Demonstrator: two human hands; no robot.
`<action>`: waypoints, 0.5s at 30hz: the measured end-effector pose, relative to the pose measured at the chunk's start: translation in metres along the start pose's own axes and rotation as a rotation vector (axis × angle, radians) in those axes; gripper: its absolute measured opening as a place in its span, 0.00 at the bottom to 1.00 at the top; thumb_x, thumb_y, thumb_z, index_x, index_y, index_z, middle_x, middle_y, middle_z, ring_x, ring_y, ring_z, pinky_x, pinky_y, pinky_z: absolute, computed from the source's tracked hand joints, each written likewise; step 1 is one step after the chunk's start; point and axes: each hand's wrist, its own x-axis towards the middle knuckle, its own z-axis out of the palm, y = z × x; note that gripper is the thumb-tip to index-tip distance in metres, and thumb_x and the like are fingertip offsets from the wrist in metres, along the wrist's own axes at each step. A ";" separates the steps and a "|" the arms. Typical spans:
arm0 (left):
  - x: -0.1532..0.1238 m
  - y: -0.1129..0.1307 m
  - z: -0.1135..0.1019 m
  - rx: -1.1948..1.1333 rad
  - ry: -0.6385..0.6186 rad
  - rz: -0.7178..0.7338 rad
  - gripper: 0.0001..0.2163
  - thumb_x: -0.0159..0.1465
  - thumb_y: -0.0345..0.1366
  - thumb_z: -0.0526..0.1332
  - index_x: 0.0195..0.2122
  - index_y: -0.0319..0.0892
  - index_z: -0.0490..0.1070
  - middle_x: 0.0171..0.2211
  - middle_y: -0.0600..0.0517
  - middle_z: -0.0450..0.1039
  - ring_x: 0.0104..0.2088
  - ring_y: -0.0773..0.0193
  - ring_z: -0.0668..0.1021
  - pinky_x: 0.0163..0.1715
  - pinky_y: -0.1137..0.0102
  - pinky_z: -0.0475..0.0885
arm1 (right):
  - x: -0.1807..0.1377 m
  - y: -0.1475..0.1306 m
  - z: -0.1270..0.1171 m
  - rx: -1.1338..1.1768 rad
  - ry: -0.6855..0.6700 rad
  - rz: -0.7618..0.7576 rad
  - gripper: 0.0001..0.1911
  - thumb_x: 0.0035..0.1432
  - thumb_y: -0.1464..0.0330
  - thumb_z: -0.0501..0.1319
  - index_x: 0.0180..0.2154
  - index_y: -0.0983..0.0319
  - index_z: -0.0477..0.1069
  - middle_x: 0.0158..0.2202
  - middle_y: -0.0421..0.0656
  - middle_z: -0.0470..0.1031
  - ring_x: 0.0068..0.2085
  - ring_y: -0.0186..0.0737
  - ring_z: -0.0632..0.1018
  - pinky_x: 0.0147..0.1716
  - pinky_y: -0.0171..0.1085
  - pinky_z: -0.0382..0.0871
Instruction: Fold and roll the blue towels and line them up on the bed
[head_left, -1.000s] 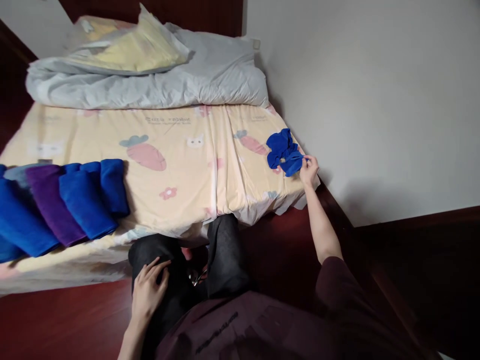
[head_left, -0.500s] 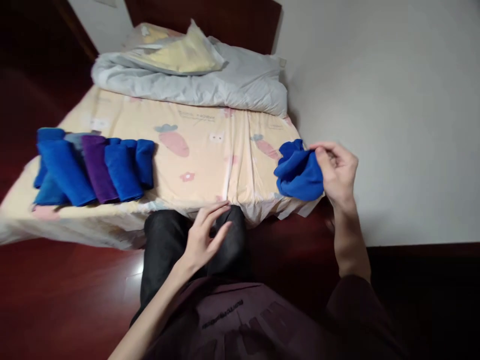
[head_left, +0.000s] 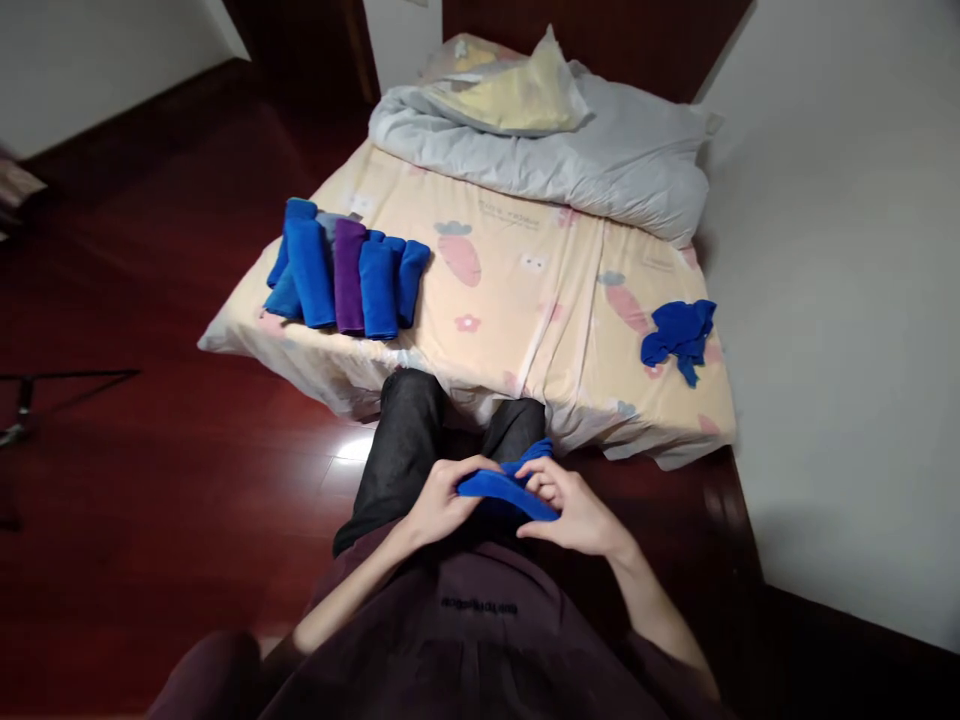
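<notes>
My left hand (head_left: 448,497) pinches one end of a blue towel (head_left: 499,487) above my lap, thumb and fingers closed on it. At the other end of the towel, my right hand (head_left: 571,505) has its fingers curled round the fabric. The towel is bunched, with a folded edge facing me and part of it hanging behind. Rolled blue towels (head_left: 380,290) lie side by side on the left of the bed, with one purple rolled towel (head_left: 350,278) among them. A crumpled blue towel (head_left: 679,335) lies near the bed's right edge.
The bed (head_left: 502,330) has a patterned cream sheet. A grey folded quilt (head_left: 630,150) and a yellow pillow-like bundle in a clear bag (head_left: 525,95) are at its far end. A wall (head_left: 840,300) stands to the right. A thin black stand (head_left: 30,385) is on the floor at left.
My right hand has brought a blue towel from the bed's right side to my lap. My left hand has closed on it too. The view has shifted left.
</notes>
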 end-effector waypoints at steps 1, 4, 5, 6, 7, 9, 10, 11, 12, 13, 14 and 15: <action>-0.015 -0.010 -0.008 0.025 0.028 -0.056 0.13 0.63 0.30 0.56 0.42 0.40 0.79 0.37 0.50 0.83 0.35 0.62 0.82 0.38 0.71 0.75 | 0.003 0.014 0.013 -0.015 0.036 -0.003 0.24 0.50 0.63 0.77 0.49 0.56 0.76 0.34 0.38 0.78 0.31 0.36 0.78 0.30 0.34 0.74; -0.049 -0.038 -0.031 0.168 0.081 -0.203 0.13 0.65 0.33 0.56 0.45 0.41 0.79 0.41 0.48 0.83 0.41 0.57 0.83 0.46 0.66 0.76 | 0.013 0.043 0.054 -0.019 0.201 -0.077 0.07 0.59 0.62 0.72 0.35 0.57 0.78 0.34 0.41 0.79 0.36 0.41 0.79 0.40 0.40 0.76; -0.057 -0.045 -0.037 0.220 0.090 -0.229 0.13 0.65 0.34 0.57 0.47 0.41 0.78 0.43 0.47 0.83 0.43 0.55 0.83 0.49 0.63 0.76 | 0.017 0.046 0.066 0.007 0.266 -0.105 0.07 0.60 0.62 0.70 0.33 0.57 0.78 0.35 0.42 0.79 0.38 0.43 0.80 0.42 0.42 0.76; -0.062 -0.050 -0.041 0.260 0.095 -0.239 0.14 0.65 0.36 0.59 0.49 0.42 0.78 0.46 0.45 0.82 0.46 0.53 0.82 0.53 0.60 0.75 | 0.020 0.047 0.077 0.042 0.326 -0.126 0.07 0.62 0.61 0.69 0.33 0.57 0.78 0.35 0.42 0.79 0.38 0.44 0.80 0.43 0.43 0.76; -0.065 -0.051 -0.044 0.278 0.092 -0.233 0.15 0.65 0.38 0.62 0.52 0.42 0.77 0.49 0.44 0.81 0.50 0.51 0.81 0.56 0.57 0.74 | 0.023 0.046 0.086 0.077 0.375 -0.142 0.07 0.63 0.61 0.68 0.34 0.56 0.78 0.35 0.43 0.79 0.39 0.45 0.80 0.43 0.43 0.76; -0.065 -0.046 -0.045 0.231 0.054 -0.191 0.21 0.65 0.41 0.67 0.58 0.44 0.74 0.56 0.41 0.77 0.56 0.49 0.78 0.60 0.54 0.72 | 0.029 0.039 0.101 0.124 0.417 -0.161 0.07 0.64 0.60 0.68 0.34 0.55 0.78 0.35 0.43 0.79 0.38 0.45 0.80 0.42 0.44 0.77; -0.062 -0.040 -0.044 0.174 0.025 -0.163 0.24 0.64 0.43 0.69 0.61 0.44 0.72 0.57 0.40 0.75 0.58 0.50 0.77 0.60 0.55 0.72 | 0.032 0.035 0.106 0.135 0.409 -0.171 0.07 0.63 0.60 0.68 0.33 0.54 0.78 0.34 0.43 0.79 0.38 0.46 0.80 0.42 0.45 0.77; -0.057 -0.033 -0.042 0.115 -0.003 -0.131 0.26 0.64 0.44 0.70 0.62 0.44 0.71 0.57 0.40 0.75 0.57 0.50 0.77 0.59 0.57 0.73 | 0.034 0.031 0.109 0.141 0.393 -0.179 0.08 0.62 0.59 0.69 0.33 0.54 0.78 0.34 0.43 0.79 0.38 0.46 0.80 0.42 0.45 0.78; -0.051 -0.025 -0.040 0.068 -0.031 -0.095 0.26 0.64 0.45 0.70 0.61 0.44 0.71 0.56 0.40 0.76 0.55 0.52 0.78 0.57 0.59 0.74 | 0.036 0.028 0.112 0.139 0.383 -0.186 0.08 0.61 0.59 0.70 0.32 0.54 0.78 0.33 0.43 0.79 0.37 0.46 0.80 0.42 0.46 0.78; -0.045 -0.018 -0.038 0.043 -0.054 -0.061 0.24 0.65 0.45 0.70 0.59 0.43 0.73 0.53 0.41 0.77 0.52 0.53 0.79 0.54 0.61 0.76 | 0.038 0.027 0.113 0.131 0.383 -0.188 0.09 0.60 0.58 0.71 0.31 0.54 0.78 0.33 0.43 0.79 0.36 0.46 0.80 0.41 0.46 0.78; -0.039 -0.012 -0.037 0.040 -0.065 -0.035 0.20 0.66 0.45 0.69 0.56 0.43 0.76 0.49 0.43 0.78 0.49 0.55 0.80 0.51 0.63 0.76 | 0.039 0.026 0.112 0.117 0.396 -0.185 0.10 0.59 0.57 0.72 0.30 0.53 0.77 0.32 0.43 0.78 0.35 0.46 0.80 0.40 0.46 0.78; -0.034 -0.006 -0.037 0.053 -0.069 -0.017 0.16 0.68 0.45 0.68 0.52 0.43 0.78 0.45 0.44 0.79 0.45 0.57 0.80 0.48 0.65 0.76 | 0.040 0.027 0.111 0.104 0.418 -0.178 0.11 0.58 0.56 0.72 0.30 0.53 0.77 0.32 0.42 0.78 0.34 0.46 0.79 0.38 0.46 0.78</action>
